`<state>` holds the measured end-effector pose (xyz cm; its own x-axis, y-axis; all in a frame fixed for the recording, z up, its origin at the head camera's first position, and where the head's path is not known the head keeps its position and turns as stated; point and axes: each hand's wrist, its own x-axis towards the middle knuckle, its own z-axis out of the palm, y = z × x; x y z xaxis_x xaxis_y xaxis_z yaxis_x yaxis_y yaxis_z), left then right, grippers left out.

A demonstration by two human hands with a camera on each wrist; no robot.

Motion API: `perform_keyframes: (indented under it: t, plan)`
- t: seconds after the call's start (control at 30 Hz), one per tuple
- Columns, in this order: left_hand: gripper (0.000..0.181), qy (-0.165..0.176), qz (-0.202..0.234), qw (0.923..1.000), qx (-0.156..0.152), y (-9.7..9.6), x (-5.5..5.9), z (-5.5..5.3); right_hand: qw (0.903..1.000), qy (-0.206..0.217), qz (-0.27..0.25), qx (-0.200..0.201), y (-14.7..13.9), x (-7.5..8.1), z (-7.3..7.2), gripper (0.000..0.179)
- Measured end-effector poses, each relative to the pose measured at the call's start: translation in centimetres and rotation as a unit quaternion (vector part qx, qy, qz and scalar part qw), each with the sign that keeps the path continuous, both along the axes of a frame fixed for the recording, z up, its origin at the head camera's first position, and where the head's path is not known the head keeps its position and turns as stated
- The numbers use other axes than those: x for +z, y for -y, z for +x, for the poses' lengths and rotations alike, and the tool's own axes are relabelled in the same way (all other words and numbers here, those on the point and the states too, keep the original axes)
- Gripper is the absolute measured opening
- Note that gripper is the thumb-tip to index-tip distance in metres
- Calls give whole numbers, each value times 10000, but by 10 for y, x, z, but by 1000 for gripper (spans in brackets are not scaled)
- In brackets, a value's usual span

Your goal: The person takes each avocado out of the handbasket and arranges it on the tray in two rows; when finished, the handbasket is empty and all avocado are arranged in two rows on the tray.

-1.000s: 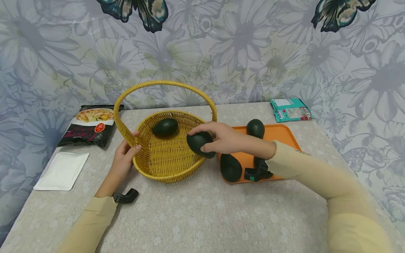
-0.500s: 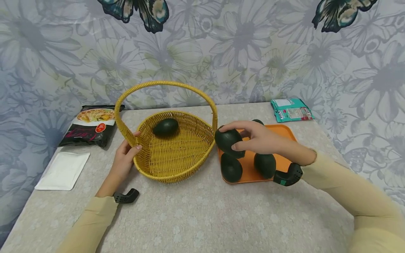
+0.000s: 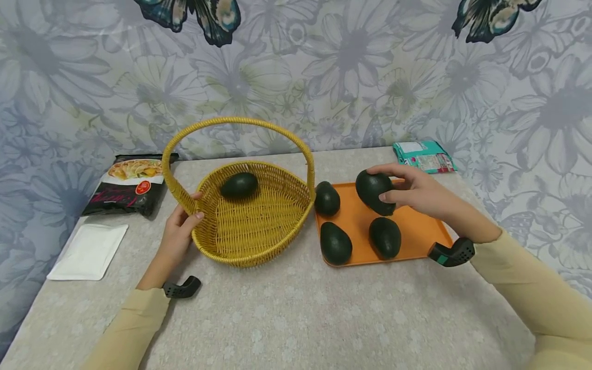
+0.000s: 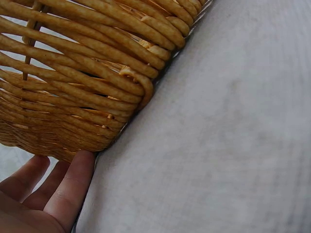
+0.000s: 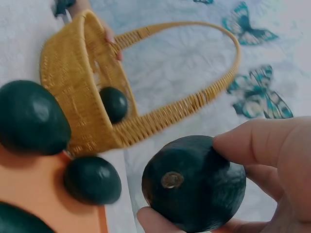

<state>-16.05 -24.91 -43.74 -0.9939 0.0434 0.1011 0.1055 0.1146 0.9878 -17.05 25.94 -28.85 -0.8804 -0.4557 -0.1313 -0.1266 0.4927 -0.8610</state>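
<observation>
My left hand [image 3: 181, 228] grips the rim of a yellow wicker basket [image 3: 259, 252] beside the foot of its handle. In the left wrist view its fingers [image 4: 73, 191] touch the woven side. One dark green avocado [image 3: 239, 185] lies inside the basket, toward the back left. Over the back of an orange tray [image 3: 356, 244], my right hand [image 3: 418, 191] pinches another avocado [image 3: 372, 191] between thumb and fingers; its stem scar shows in the right wrist view. Three more avocados lie on the tray: back left [image 3: 327, 199], front left [image 3: 335, 243] and front middle [image 3: 385, 238].
A black noodle packet [image 3: 129, 185] and a flat white packet [image 3: 88, 252] lie left of the basket. Behind the tray is a teal packet [image 3: 425, 156]. The patterned wall [image 3: 347, 92] rises at the table's back edge.
My right hand has moved right from the basket's rim, leaving its avocado at the tray's back left and taking hold of the one at the back. The left hand keeps its grip on the basket.
</observation>
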Motion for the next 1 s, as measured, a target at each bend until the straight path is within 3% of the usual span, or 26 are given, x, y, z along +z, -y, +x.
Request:
perform_keyframes:
  t: [0.2, 0.5, 0.8, 1.0]
  plan:
    - [51, -22, 75, 10000, -41, 2, 0, -1, 9981, 57, -68, -603, -32, -10, -10, 55]
    - [51, -28, 9, 10000, -23, 3, 0, -1, 9911, 386, -28, -1272, -76, -40, -43, 56]
    - [51, 29, -45, 10000, 1, 2, -1, 0, 9833, 642, 585, -1601, -100, -72, -65, 62]
    - [51, 54, -65, 10000, 50, 1, -1, 1, 9782, 450, 1216, -1625, -101, -84, -74, 61]
